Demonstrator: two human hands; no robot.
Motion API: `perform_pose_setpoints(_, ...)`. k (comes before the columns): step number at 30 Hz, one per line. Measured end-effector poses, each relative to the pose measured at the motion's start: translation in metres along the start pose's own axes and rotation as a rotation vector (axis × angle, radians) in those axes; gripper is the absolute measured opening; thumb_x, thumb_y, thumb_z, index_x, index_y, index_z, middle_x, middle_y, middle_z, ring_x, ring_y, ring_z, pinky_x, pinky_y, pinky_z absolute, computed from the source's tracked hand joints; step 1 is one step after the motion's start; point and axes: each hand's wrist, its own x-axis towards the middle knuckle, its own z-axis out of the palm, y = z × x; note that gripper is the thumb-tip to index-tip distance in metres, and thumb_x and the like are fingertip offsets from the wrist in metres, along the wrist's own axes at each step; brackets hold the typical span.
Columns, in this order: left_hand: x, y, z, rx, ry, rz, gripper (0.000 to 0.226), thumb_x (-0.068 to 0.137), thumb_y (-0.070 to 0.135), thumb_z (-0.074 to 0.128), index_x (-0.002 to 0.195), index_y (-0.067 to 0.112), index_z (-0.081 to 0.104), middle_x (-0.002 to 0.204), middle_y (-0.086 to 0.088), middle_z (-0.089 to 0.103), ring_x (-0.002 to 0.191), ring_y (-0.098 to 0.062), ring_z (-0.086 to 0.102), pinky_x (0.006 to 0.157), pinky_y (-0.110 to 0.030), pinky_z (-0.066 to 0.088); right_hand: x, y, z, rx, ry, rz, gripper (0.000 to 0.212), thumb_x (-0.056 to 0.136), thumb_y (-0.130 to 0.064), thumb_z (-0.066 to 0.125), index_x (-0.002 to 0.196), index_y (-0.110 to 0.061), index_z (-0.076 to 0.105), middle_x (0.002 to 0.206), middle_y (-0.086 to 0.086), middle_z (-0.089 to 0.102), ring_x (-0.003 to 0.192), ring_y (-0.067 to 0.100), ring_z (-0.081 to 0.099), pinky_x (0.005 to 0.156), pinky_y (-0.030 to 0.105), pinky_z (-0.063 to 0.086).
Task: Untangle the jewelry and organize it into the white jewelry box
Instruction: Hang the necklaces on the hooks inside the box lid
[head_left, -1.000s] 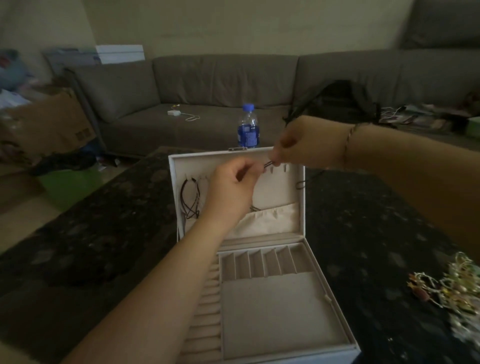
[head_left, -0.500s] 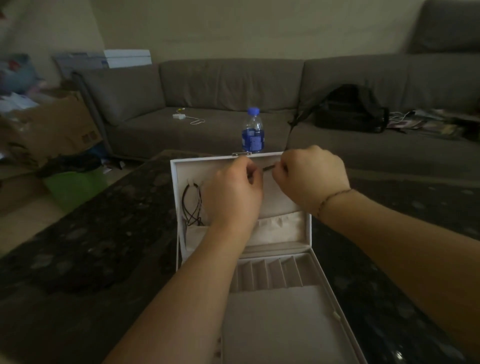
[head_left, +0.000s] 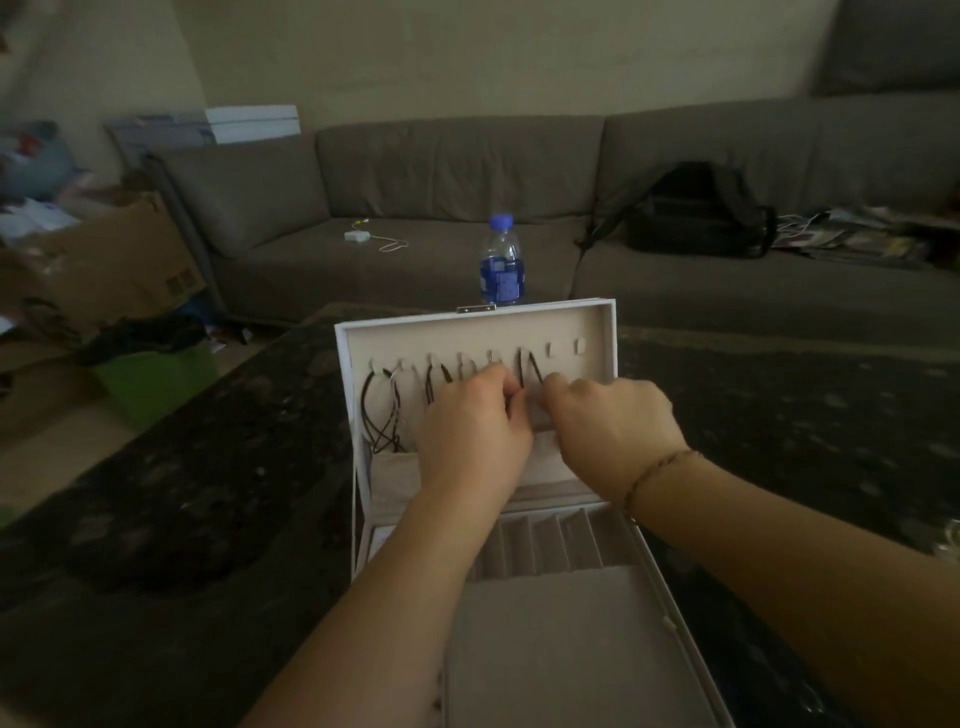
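Risk of tangling with neighbouring cords or slipping off lid hook: thin dark cord necklace (head_left: 529, 370) pinched by left hand (head_left: 470, 441) and right hand (head_left: 613, 434) inside open white jewelry box (head_left: 348, 395).

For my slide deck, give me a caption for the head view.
Both hands hang a dark cord necklace on a lid hook of the white jewelry box.

We see both hands, left (head_left: 470, 436) and right (head_left: 613, 431), pinching a dark cord (head_left: 527, 371) hung inside the box (head_left: 609, 332) lid.
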Motion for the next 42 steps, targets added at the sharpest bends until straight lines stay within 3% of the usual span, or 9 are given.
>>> perform_pose_setpoints(3,-0.011,-0.003,-0.002,-0.121,-0.018,0.044,0.013,0.096,0.025,0.061,0.103,0.024,0.071,0.084,0.008,0.071,0.075,-0.01,0.065,0.072,-0.033,0.057,-0.02,0.003,0.01,0.052,-0.06,-0.003,0.026,0.098,-0.022,0.049,0.123,-0.018,0.04,0.094,0.0,0.06,0.067,0.014,0.061,0.065,0.031,0.057)
perform_pose_setpoints(7,-0.023,-0.001,-0.008,-0.204,-0.05,0.131,0.024,0.095,0.017,0.063,0.117,0.019,0.071,0.104,0.006,0.073,0.093,-0.001,0.063,0.083,-0.013,0.049,-0.056,0.012,0.016,0.157,-0.142,-0.063,0.025,0.101,-0.032,0.044,0.125,-0.025,0.039,0.106,-0.006,0.054,0.076,0.009,0.058,0.072,0.022,0.051)
perform_pose_setpoints(13,-0.027,-0.008,-0.009,0.023,-0.097,0.18,0.018,0.093,0.015,0.06,0.106,0.017,0.073,0.097,0.004,0.07,0.092,-0.013,0.063,0.081,-0.036,0.056,-0.089,0.018,0.012,0.226,-0.255,-0.128,0.028,0.103,-0.034,0.037,0.13,-0.031,0.043,0.118,-0.009,0.053,0.091,0.006,0.056,0.075,0.016,0.043)
perform_pose_setpoints(16,-0.03,-0.006,-0.007,0.018,-0.12,0.157,0.022,0.095,0.017,0.059,0.114,0.018,0.069,0.103,0.003,0.07,0.097,-0.013,0.062,0.085,-0.032,0.055,-0.078,0.015,0.004,0.373,-0.21,-0.03,0.021,0.103,-0.037,0.035,0.113,-0.033,0.054,0.105,-0.011,0.058,0.091,0.004,0.057,0.082,0.019,0.048)
perform_pose_setpoints(20,-0.037,-0.004,-0.005,0.027,-0.156,0.147,0.024,0.092,0.026,0.062,0.113,0.02,0.071,0.107,0.002,0.071,0.104,-0.018,0.062,0.089,-0.035,0.052,-0.04,0.012,-0.004,0.898,-0.107,0.168,0.024,0.101,-0.026,0.046,0.081,-0.025,0.059,0.074,-0.007,0.058,0.062,-0.004,0.057,0.055,0.01,0.044)
perform_pose_setpoints(23,-0.045,-0.002,-0.005,0.075,-0.167,0.18,0.025,0.091,0.029,0.061,0.111,0.018,0.071,0.106,-0.001,0.07,0.103,-0.022,0.061,0.087,-0.037,0.052,-0.01,0.011,-0.015,1.034,-0.021,0.22,0.024,0.101,-0.026,0.048,0.08,-0.024,0.059,0.075,-0.007,0.058,0.063,0.001,0.056,0.054,0.012,0.04)
perform_pose_setpoints(30,-0.049,-0.003,-0.01,0.141,-0.229,0.222,0.029,0.093,0.028,0.059,0.118,0.017,0.068,0.115,0.001,0.064,0.111,-0.021,0.055,0.092,-0.037,0.048,0.012,0.006,-0.015,0.692,-0.079,0.071,0.019,0.098,-0.022,0.053,0.11,-0.018,0.067,0.105,-0.002,0.066,0.1,0.012,0.061,0.097,0.03,0.05)
perform_pose_setpoints(38,-0.046,-0.008,-0.017,0.052,-0.266,0.228,0.03,0.09,0.022,0.063,0.12,0.022,0.07,0.114,0.003,0.065,0.108,-0.018,0.057,0.091,-0.034,0.049,0.0,0.015,-0.022,0.577,-0.173,0.02,0.026,0.096,-0.007,0.052,0.109,-0.021,0.069,0.112,-0.004,0.064,0.107,0.013,0.059,0.094,0.021,0.043)
perform_pose_setpoints(42,-0.044,-0.01,-0.019,0.024,-0.274,0.227,0.033,0.09,0.018,0.064,0.122,0.021,0.07,0.114,0.002,0.066,0.107,-0.017,0.059,0.09,-0.031,0.049,-0.002,0.013,-0.02,0.542,-0.136,0.042,0.032,0.093,-0.002,0.052,0.117,-0.02,0.064,0.119,0.0,0.061,0.11,0.017,0.058,0.1,0.03,0.047)
